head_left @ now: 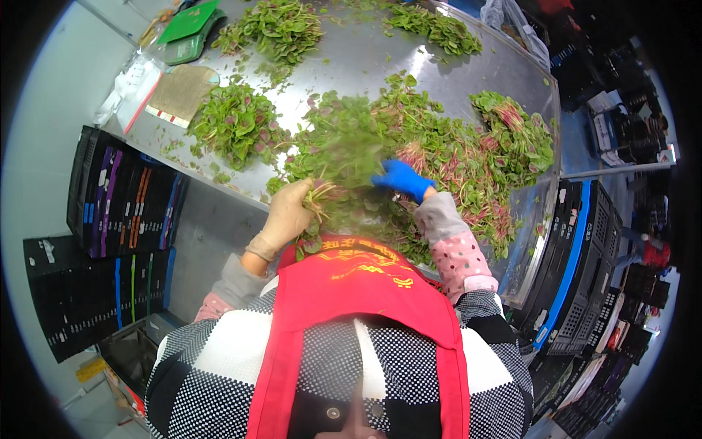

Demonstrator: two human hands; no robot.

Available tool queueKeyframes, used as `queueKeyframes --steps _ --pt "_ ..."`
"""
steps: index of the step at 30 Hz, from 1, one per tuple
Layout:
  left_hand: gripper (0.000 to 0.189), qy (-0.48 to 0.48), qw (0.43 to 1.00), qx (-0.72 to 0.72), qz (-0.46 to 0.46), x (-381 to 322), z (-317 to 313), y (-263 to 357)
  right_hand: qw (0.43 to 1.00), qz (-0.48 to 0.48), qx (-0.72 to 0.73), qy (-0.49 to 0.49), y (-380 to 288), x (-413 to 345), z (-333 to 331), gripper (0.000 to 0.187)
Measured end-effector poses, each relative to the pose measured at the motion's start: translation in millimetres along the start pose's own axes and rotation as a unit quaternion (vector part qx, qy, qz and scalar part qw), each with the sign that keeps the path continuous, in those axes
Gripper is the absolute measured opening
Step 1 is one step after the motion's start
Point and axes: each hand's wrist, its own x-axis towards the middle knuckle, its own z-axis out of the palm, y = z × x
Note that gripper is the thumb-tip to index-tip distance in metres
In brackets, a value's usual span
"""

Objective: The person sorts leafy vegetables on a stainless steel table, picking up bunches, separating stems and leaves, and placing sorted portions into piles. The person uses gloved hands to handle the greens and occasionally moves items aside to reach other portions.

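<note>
My left hand (pixel 288 214), in a pale beige glove, grips a small bunch of red-green amaranth greens (pixel 323 200) by the pale stems. To its right is my right hand (pixel 404 179) in a blue glove, fingers pointing left at leaves blurred by motion. Whether those fingers hold a stem is hard to make out. A wide heap of loose amaranth greens (pixel 455 159) spreads over the metal table (pixel 351 71) around and beyond both hands, some with pink roots showing. Beyond my left hand sits a gathered pile of amaranth (pixel 236 123).
More amaranth piles lie at the far left (pixel 277 30), far right (pixel 436 30) and right edge (pixel 515 137). A green weighing scale (pixel 189 35) stands at the far left corner, near a brown cloth (pixel 184 93). Stacked black crates flank the table on the left (pixel 123 197) and right (pixel 584 263).
</note>
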Motion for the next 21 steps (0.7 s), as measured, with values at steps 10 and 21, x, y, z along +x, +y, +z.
queueKeyframes --steps 10,21 --pt "0.036 -0.003 1.0 0.019 -0.009 -6 -3 -14 0.972 -0.042 0.232 -0.002 -75 -15 -27 0.051" --pt "0.027 0.002 1.0 0.004 -0.007 -1 1 -8 0.973 0.061 0.216 0.051 -25 -21 -58 0.048"
